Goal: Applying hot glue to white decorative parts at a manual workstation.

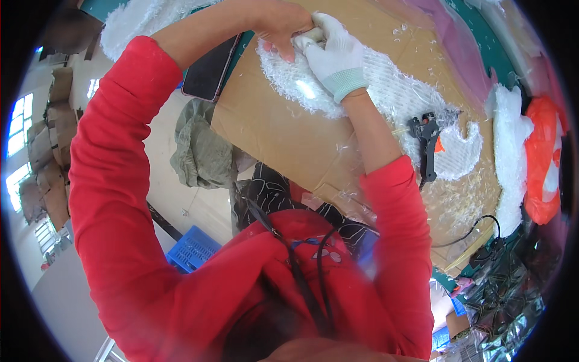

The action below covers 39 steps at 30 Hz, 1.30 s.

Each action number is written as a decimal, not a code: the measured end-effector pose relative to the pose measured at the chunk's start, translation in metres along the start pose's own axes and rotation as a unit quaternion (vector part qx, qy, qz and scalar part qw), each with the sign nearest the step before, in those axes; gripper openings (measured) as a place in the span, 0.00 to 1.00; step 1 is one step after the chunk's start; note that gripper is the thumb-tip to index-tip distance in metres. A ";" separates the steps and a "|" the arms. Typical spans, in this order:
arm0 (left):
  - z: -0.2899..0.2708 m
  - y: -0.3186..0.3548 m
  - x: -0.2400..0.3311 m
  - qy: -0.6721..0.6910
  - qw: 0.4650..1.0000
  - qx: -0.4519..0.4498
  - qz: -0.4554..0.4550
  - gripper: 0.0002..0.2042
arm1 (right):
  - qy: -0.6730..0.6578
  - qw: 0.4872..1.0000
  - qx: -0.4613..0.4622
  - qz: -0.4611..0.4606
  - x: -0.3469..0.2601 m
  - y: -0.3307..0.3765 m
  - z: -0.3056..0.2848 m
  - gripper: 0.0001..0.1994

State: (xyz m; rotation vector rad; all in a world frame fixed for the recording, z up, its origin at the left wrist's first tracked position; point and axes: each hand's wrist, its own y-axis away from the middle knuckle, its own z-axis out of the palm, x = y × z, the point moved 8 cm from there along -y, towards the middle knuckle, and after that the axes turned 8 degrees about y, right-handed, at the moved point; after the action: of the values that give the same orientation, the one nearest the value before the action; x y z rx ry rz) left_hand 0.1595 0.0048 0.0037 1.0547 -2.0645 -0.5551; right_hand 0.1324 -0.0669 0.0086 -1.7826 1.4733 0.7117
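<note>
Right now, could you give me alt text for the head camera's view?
Bare left hand and gloved right hand, close together over shaggy white material on brown cardboard; a black tool lies to their right.

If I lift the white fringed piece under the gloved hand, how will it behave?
The white piece is probably light and floppy: it looks thin, fluffy-edged. It may shed, since pale shreds litter the cardboard. The black tool seems to lie over it, so might drag.

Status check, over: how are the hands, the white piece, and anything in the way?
Left hand bare, right hand gloved, close together. White piece on cardboard, beneath them. Black tool off right, clear of both hands.
</note>
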 end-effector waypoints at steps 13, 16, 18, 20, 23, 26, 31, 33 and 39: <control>0.005 -0.004 0.008 -0.053 0.993 0.028 0.104 0.17 | 0.000 1.000 -0.004 0.017 0.001 0.003 0.000 0.21; 0.005 -0.001 0.006 -0.071 0.993 0.038 0.083 0.17 | 0.012 1.000 0.005 0.002 0.002 0.002 0.002 0.21; 0.004 -0.001 0.006 -0.082 0.993 0.036 0.072 0.16 | 0.013 1.000 0.003 -0.004 0.001 0.003 0.003 0.22; 0.004 -0.001 0.004 -0.093 0.993 0.036 0.060 0.16 | 0.013 1.000 0.002 -0.001 -0.001 0.002 0.001 0.22; 0.006 -0.004 0.002 -0.074 0.992 0.046 0.086 0.15 | 0.011 1.000 0.003 0.000 0.003 0.001 0.003 0.22; 0.003 -0.007 -0.002 -0.131 0.982 0.093 0.097 0.14 | 0.012 1.000 0.014 -0.006 0.001 0.003 0.002 0.21; 0.000 0.003 0.007 0.006 0.995 0.024 0.095 0.15 | 0.001 1.000 0.000 -0.007 0.000 0.001 0.001 0.22; 0.000 -0.001 0.004 -0.005 0.997 0.021 0.079 0.16 | 0.017 1.000 0.014 -0.020 -0.003 0.000 -0.001 0.22; 0.001 -0.005 -0.010 0.054 0.998 0.003 0.014 0.15 | 0.002 1.000 -0.019 0.024 -0.003 0.000 -0.001 0.22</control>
State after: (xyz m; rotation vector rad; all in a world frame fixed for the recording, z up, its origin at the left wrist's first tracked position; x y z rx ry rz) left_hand 0.1646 0.0098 -0.0045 1.0348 -1.9843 -0.4686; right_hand 0.1318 -0.0656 0.0112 -1.7832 1.5182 0.7646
